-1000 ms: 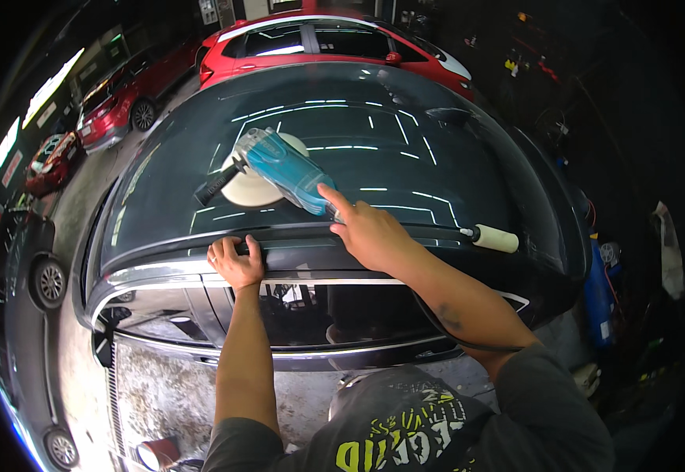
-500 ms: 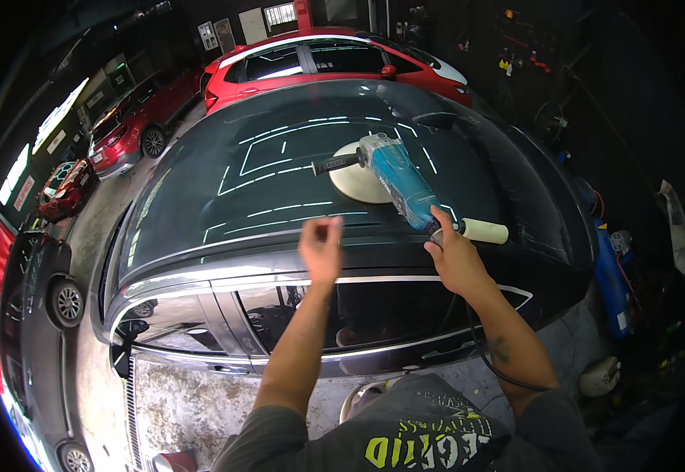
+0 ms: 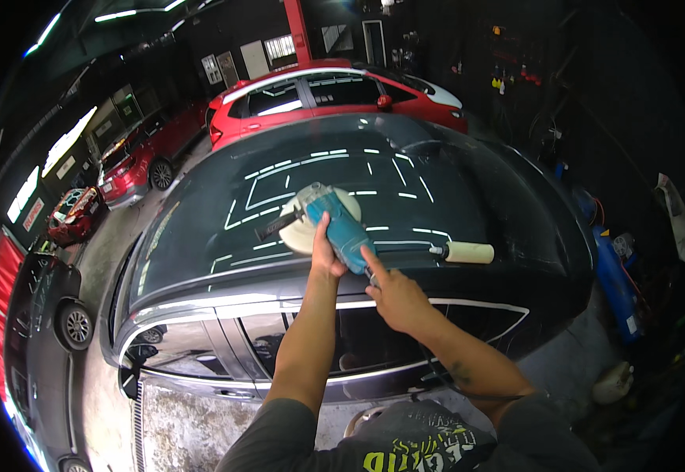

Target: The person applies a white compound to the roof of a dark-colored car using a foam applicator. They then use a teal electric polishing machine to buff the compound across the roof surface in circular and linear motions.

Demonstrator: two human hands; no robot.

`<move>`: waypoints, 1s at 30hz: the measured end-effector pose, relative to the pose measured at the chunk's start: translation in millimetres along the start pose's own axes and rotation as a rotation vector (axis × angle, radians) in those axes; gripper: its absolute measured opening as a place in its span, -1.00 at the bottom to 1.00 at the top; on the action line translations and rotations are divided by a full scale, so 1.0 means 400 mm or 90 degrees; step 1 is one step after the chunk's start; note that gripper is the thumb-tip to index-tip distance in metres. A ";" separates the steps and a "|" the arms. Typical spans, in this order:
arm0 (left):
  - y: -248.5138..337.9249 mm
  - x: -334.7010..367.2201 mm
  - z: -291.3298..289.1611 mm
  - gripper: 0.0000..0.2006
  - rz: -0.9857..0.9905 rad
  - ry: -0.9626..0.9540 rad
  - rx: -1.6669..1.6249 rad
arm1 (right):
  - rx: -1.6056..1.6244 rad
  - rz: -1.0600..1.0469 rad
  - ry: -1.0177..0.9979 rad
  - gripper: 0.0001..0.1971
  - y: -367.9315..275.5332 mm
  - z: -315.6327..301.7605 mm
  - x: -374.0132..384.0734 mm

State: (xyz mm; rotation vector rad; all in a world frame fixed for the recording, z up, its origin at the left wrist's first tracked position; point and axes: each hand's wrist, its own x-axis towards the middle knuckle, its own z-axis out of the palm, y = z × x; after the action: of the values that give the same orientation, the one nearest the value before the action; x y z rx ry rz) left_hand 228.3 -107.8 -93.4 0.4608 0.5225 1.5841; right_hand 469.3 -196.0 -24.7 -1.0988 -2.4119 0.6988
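Note:
A teal power polisher (image 3: 341, 234) with a round cream pad (image 3: 298, 238) is over the roof of a dark, glossy car (image 3: 405, 212). Whether the pad touches the paint is hard to tell. My left hand (image 3: 326, 252) is wrapped round the polisher's body, just behind its grey head. At the tool's rear end, near the cord, my right hand (image 3: 399, 300) grips the handle with its index finger stretched along the housing. A black side handle (image 3: 273, 226) sticks out to the left. Right of the tool, a pale squeeze bottle (image 3: 469, 252) lies on its side on the roof.
The power cord (image 3: 437, 371) hangs beside my right forearm. Beyond the roof stands a red car (image 3: 311, 94); more vehicles, including a dark car (image 3: 47, 330), line the left. A blue cylinder (image 3: 616, 283) stands at the right, near a pale jug (image 3: 614, 383).
My left hand, empty before, now holds the polisher's body. The polisher has come left and nearer in my right hand. The bottle still lies on the roof, and the view has tilted up.

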 end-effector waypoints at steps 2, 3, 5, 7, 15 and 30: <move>-0.017 -0.020 0.007 -0.23 0.053 0.037 0.034 | -0.008 -0.019 0.001 -0.19 0.003 0.000 -0.025; -0.027 -0.037 0.022 -0.25 0.076 0.064 0.057 | 0.005 -0.026 0.015 -0.23 0.021 0.011 -0.047; -0.037 -0.114 0.053 -0.26 0.109 0.029 0.095 | 0.030 -0.058 0.033 -0.25 0.039 0.026 -0.112; -0.049 -0.179 0.060 -0.23 0.096 -0.050 0.077 | 0.052 -0.154 0.105 -0.27 0.096 0.079 -0.171; -0.042 -0.431 0.281 -0.02 0.201 -0.205 0.133 | 0.244 -0.233 0.219 -0.07 0.118 0.092 -0.297; -0.169 -0.485 0.473 0.07 0.027 -0.432 0.212 | 0.557 -0.114 0.096 -0.07 0.066 -0.033 -0.519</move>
State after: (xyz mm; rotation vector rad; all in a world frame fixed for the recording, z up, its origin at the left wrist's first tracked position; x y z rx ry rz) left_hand 407.8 -286.8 24.0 1.2111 0.2473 1.2740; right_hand 618.9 -338.7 -60.2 -0.5304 -1.7211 1.3557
